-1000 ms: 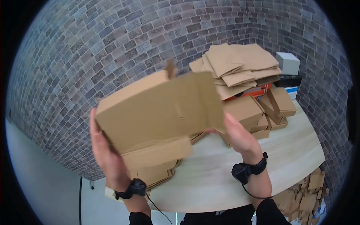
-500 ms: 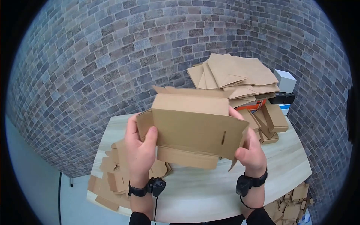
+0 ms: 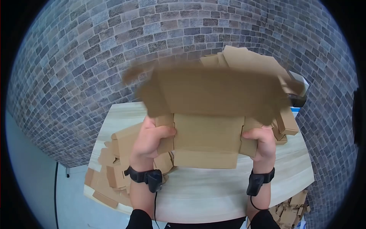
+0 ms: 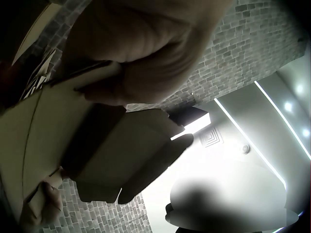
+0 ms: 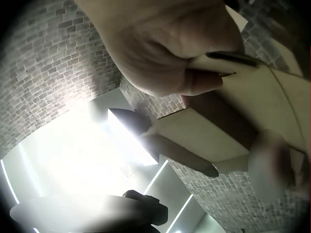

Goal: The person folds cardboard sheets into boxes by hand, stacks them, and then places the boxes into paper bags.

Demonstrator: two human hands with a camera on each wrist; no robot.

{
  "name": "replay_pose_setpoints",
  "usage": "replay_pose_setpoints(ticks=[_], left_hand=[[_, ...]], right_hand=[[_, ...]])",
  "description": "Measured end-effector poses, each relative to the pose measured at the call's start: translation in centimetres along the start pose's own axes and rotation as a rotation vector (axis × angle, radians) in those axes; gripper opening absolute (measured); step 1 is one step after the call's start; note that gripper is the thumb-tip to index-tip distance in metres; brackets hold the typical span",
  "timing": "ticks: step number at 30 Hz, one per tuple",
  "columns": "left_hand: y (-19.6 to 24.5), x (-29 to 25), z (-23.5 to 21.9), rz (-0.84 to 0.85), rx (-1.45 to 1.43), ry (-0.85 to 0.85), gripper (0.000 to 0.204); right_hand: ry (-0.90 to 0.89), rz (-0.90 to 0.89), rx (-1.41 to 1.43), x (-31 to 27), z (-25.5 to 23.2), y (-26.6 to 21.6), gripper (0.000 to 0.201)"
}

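A: Head cam?
B: Even light, fisheye bend, black corners. Carton lid (image 3: 213, 89) motion-blurred, 1 o'clock.
A: Wrist cams?
B: Dim, backlit. Ceiling (image 4: 228, 155) blown out: left 4 o'clock, right 8.

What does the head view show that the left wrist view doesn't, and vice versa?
Head only: the bare tabletop, black wristbands and a cardboard heap below the table's right edge.

Left wrist only: ceiling light strips and a square ceiling vent.

Both: the open cardboard box, gripped by the left hand and right hand, plus the brick-patterned wall.
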State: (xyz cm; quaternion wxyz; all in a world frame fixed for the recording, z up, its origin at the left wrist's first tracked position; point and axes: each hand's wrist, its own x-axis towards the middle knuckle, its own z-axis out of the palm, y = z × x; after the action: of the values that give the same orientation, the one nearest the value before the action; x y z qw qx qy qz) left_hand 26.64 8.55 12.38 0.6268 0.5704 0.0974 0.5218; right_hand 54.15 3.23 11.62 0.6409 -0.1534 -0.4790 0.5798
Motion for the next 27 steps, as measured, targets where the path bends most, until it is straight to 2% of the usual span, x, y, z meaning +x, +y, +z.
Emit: replay_pose_setpoints(ticks=[1,2,3,5,6,8,10,12,13,15,16,18,19,21,22,24,27], left_hand=[[-0.1,0.6,-0.6,0.106,-0.171,-0.224,0.044],[-1.0,0.2,-0.1,0.021,-0.443,-0.149,0.037],[-0.9,0.3,-0.3,0.023,-0.444,-0.151,0.037],[-0.6,0.4,-1.1,-0.105,-0.477,-0.046,0.038],[-0.7,0.7,-1.7,-0.122,-0.552,-0.095,0.050],[-0.5,0.6,-2.1,-0.159,-0.581,-0.072,0.056],[-0.5,0.7,-2.1,-0.198,-0.612,-0.050,0.062],[-0.7,0.7,-2.2,-0.213,-0.698,-0.089,0.066],[-0.8,0.8,-2.0,-0.213,-0.699,-0.090,0.066],[-0.7,0.9,-1.3,-0.198,-0.458,-0.014,0.062],[-0.6,0.9,-0.4,-0.198,-0.458,-0.015,0.062],[-0.4,0.8,1.8,-0.205,0.219,0.197,0.057],[-0.6,0.7,2.3,-0.208,0.219,0.196,0.057],[-0.9,0.6,3.0,-0.142,0.202,0.155,0.051],[-0.8,0.7,3.1,-0.144,0.201,0.154,0.051],[-0.6,1.0,3.3,-0.111,-0.122,0.041,0.042],[-1.0,0.7,4.1,-0.120,-0.133,0.056,0.037]], right_hand=[[-0.164,-0.014,0.192,0.3,0.0,0.0,0.047],[-0.020,0.028,0.371,-0.2,0.8,0.2,0.045],[-0.022,0.027,0.369,-0.1,0.6,-0.1,0.045],[-0.082,0.172,0.414,0.2,-0.3,-1.1,0.048],[-0.119,0.212,0.429,0.2,-0.6,-1.5,0.048],[-0.102,0.237,0.400,-0.4,-2.5,-1.5,0.048],[-0.082,0.261,0.370,-0.4,-2.0,-1.8,0.048],[-0.021,0.194,0.310,-0.4,-0.3,-1.8,0.048],[-0.020,0.194,0.309,-0.4,0.2,-1.9,0.048],[0.107,0.105,0.093,-0.2,0.9,-1.8,0.046],[0.106,0.104,0.093,-0.2,1.2,-1.6,0.046],[0.207,0.000,-0.174,-0.2,1.6,-0.8,0.040],[0.210,0.001,-0.173,-0.2,2.1,-0.3,0.040],[0.315,-0.141,-0.199,-0.1,3.0,0.6,0.035],[0.317,-0.140,-0.199,-0.1,3.1,0.6,0.035],[0.312,-0.210,-0.270,-0.1,3.4,0.3,0.031],[0.288,-0.215,-0.270,-0.1,3.3,0.2,0.035]])
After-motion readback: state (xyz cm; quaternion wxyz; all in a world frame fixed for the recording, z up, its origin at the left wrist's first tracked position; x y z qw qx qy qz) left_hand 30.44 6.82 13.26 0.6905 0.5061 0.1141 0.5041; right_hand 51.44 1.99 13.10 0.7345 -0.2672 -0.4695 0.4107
